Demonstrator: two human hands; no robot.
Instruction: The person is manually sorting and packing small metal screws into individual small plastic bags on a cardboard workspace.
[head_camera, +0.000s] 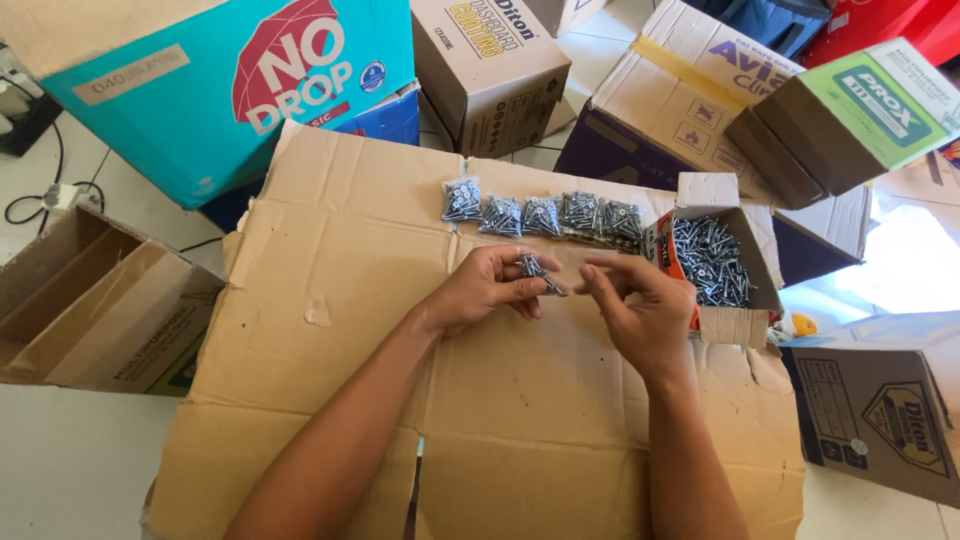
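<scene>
Screws (712, 262) in box (742, 325) (open)

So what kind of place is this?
Probably a stockroom or shop floor used for packing. Printed cartons crowd a tiled floor, an open box of screws sits nearby, and a row of small filled bags lies on flattened cardboard.

The right hand (640, 305) hides part of the small bag of screws (540, 272); its contents too small to count
</scene>
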